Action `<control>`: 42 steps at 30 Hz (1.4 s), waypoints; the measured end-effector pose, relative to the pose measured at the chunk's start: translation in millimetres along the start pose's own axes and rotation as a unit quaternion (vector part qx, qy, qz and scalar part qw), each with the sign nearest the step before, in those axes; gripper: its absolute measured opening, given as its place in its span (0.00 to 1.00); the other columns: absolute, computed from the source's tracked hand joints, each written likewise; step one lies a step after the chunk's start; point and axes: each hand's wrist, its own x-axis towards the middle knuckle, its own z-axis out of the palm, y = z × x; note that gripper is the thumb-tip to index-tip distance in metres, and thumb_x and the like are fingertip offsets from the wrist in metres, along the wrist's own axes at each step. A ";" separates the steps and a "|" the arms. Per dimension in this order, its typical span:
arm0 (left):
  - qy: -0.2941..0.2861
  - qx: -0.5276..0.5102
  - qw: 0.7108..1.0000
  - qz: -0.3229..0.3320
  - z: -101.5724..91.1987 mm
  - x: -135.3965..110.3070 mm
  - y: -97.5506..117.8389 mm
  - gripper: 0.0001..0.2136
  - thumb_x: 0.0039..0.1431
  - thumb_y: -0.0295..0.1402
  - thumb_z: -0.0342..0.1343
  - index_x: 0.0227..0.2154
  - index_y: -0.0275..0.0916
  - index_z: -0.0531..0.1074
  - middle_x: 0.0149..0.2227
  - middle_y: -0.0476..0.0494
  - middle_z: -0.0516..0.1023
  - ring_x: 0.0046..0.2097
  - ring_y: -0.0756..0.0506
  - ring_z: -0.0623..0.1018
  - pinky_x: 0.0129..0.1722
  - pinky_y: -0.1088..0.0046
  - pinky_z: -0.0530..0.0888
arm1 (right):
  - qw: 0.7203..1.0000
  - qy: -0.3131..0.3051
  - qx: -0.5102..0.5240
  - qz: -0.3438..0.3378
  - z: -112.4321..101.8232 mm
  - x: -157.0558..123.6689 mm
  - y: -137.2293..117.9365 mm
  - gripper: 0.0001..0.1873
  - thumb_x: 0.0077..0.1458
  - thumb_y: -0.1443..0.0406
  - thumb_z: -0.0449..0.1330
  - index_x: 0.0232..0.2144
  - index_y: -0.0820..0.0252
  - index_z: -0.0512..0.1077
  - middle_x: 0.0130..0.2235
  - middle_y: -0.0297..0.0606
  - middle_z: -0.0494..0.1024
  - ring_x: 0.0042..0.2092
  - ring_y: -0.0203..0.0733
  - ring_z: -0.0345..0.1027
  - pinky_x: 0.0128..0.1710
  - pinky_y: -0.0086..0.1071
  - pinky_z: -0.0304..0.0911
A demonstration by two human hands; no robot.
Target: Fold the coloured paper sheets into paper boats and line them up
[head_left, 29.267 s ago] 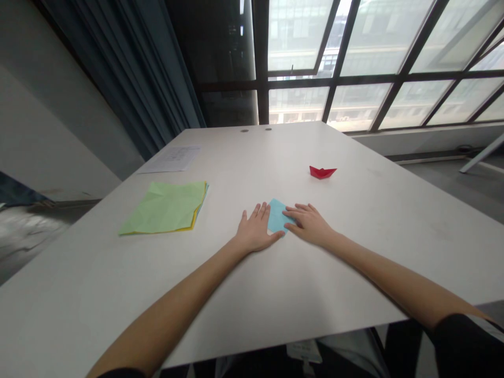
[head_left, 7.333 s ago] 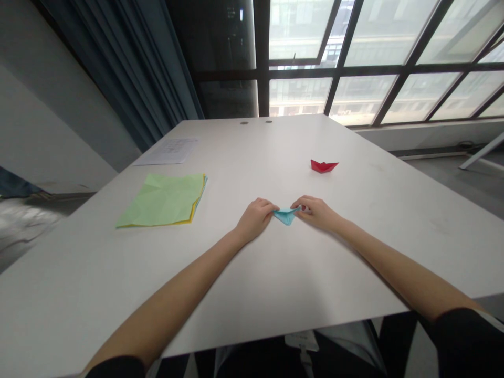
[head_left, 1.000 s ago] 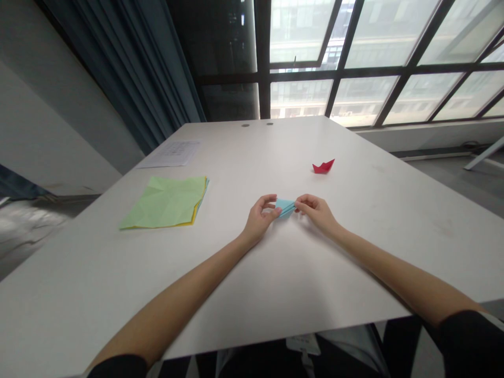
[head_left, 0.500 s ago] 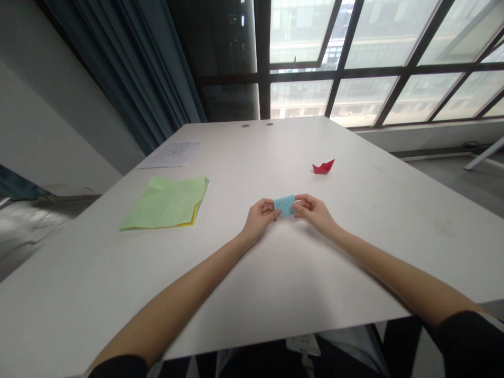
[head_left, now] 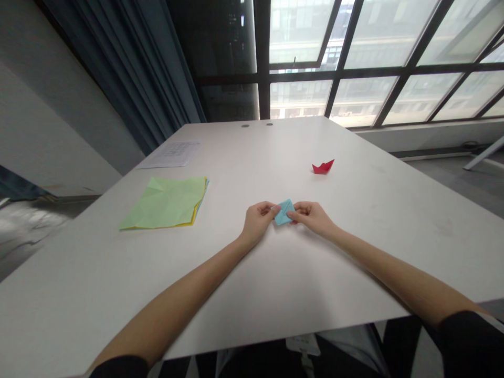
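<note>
A small piece of folded light-blue paper (head_left: 284, 213) is held just above the white table (head_left: 244, 294), with a slanting fold line across its face. My left hand (head_left: 260, 219) pinches its left side, thumb on top and fingers curled behind. On the right side my right hand (head_left: 313, 216) grips it the same way between thumb and fingers. The fingers cover parts of both side edges. Beyond my right hand a red folded paper boat (head_left: 323, 167) stands upright on the table, apart from both hands.
To the left lies a stack of coloured paper sheets (head_left: 169, 202), green on top with yellow and blue edges showing below. Behind it are printed white sheets (head_left: 171, 154). The table's near edge runs in front of my body. A curtain (head_left: 157, 73) and windows stand beyond the table.
The blue paper has been turned and tilted, so it now looks diamond-like rather than a level rectangle. Both hands have lowered slightly toward me. The red boat and paper stack stay put.
</note>
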 end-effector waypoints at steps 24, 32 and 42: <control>-0.032 -0.009 0.999 -0.012 1.9 -2.8 -3.4 0.16 0.46 0.37 0.60 0.38 0.34 0.69 0.20 0.51 0.72 0.25 0.51 0.72 0.28 0.76 0.68 | 1.000 -0.004 0.008 0.015 -1.2 2.0 -0.6 0.17 0.39 0.58 0.65 0.31 0.63 0.70 0.25 0.34 0.75 0.26 0.35 0.67 0.28 0.30 0.64; -0.047 0.125 0.989 0.066 1.6 -7.1 -0.9 0.13 0.50 0.33 0.55 0.40 0.38 0.73 0.26 0.50 0.71 0.27 0.52 0.68 0.25 0.79 0.65 | 0.984 0.130 -0.079 -0.094 -6.0 0.6 -6.2 0.15 0.46 0.54 0.60 0.29 0.61 0.71 0.25 0.34 0.71 0.27 0.36 0.64 0.27 0.30 0.60; -0.040 0.206 0.971 0.117 0.7 -12.9 4.5 0.14 0.52 0.32 0.53 0.43 0.40 0.72 0.25 0.50 0.72 0.25 0.52 0.67 0.27 0.77 0.65 | 0.948 0.162 -0.215 -0.168 -8.8 -5.8 -11.2 0.08 0.47 0.60 0.59 0.26 0.59 0.71 0.24 0.34 0.71 0.26 0.36 0.61 0.27 0.30 0.58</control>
